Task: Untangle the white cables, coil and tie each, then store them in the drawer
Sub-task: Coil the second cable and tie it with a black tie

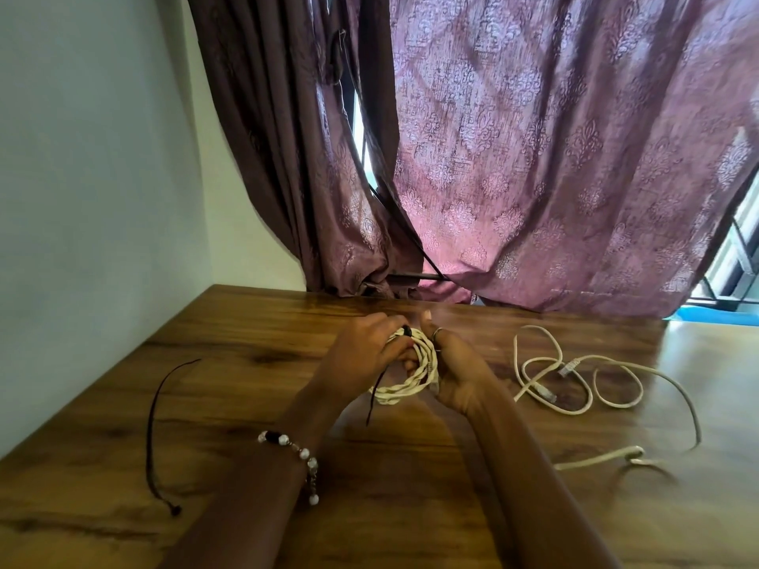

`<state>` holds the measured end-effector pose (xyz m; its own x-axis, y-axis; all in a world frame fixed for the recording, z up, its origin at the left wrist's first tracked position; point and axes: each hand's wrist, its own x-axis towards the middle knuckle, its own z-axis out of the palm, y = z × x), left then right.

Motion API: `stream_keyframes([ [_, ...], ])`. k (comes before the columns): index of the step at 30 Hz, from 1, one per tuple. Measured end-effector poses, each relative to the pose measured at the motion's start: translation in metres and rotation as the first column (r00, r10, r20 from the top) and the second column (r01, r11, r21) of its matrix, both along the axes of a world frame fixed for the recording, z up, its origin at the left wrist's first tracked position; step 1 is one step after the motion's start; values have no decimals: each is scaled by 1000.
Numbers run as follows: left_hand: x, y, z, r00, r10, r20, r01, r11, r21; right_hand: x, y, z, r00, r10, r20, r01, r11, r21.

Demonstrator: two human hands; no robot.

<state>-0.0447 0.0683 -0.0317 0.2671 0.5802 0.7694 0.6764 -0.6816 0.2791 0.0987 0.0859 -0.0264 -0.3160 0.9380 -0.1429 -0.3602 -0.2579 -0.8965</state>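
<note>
A coiled white cable [415, 379] is held above the wooden table between both hands. My left hand [361, 355] grips the coil's left side, fingers curled over its top. My right hand [456, 371] grips the right side, thumb up and a ring on one finger. A dark string tie [376, 398] is wrapped around the top of the coil, and its loose end hangs down below my left hand. A second white cable [583, 379] lies loose in open loops on the table to the right, its plug ends showing.
Another dark string [154, 429] lies in a long curve on the table [410, 507] at the left. A purple patterned curtain [534, 158] hangs behind the table's far edge. A white wall borders the left side. No drawer is in view.
</note>
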Motion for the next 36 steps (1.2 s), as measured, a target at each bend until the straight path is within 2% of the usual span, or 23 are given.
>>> stream_keyframes([
  [6, 2, 0, -1, 999, -29, 12, 30, 999, -21, -2, -3, 1, 999, 12, -35, -15, 995, -95],
  [10, 6, 4, -3, 996, -85, 43, 85, 996, -16, 1, -5, 2, 1000, 12, -21, -14, 994, -104],
  [15, 6, 3, -5, 981, -138, 137, 146, 988, -50, 3, -14, 9, 995, 57, -80, -69, 986, -150],
  [18, 8, 1, -8, 973, -150, 175, 171, 979, -110, 5, -6, 5, 981, -73, -180, 49, 990, -136],
  [20, 9, -1, -9, 952, -130, 279, 187, 964, -190, 9, -2, 3, 969, -224, -105, 225, 974, 0],
  [22, 10, -2, -9, 933, -90, 349, 187, 949, -255, 13, -4, 3, 915, -398, 68, 368, 891, 267],
  [24, 12, -3, -7, 925, -52, 377, 181, 932, -315, 12, -8, 7, 862, -497, 102, 393, 781, 486],
  [26, 13, -5, -4, 923, -39, 384, 183, 920, -347, 9, -10, 9, 831, -546, 111, 370, 689, 623],
  [29, 15, -4, -4, 925, -4, 381, 159, 913, -376, 7, -8, 8, 755, -633, 170, 327, 589, 739],
  [32, 14, 0, -5, 929, 70, 362, 84, 915, -394, 7, -7, 6, 710, -669, 222, 269, 549, 792],
  [36, 11, 2, -4, 890, 149, 430, 45, 912, -409, 7, -5, 5, 747, -625, 226, 190, 527, 828],
])
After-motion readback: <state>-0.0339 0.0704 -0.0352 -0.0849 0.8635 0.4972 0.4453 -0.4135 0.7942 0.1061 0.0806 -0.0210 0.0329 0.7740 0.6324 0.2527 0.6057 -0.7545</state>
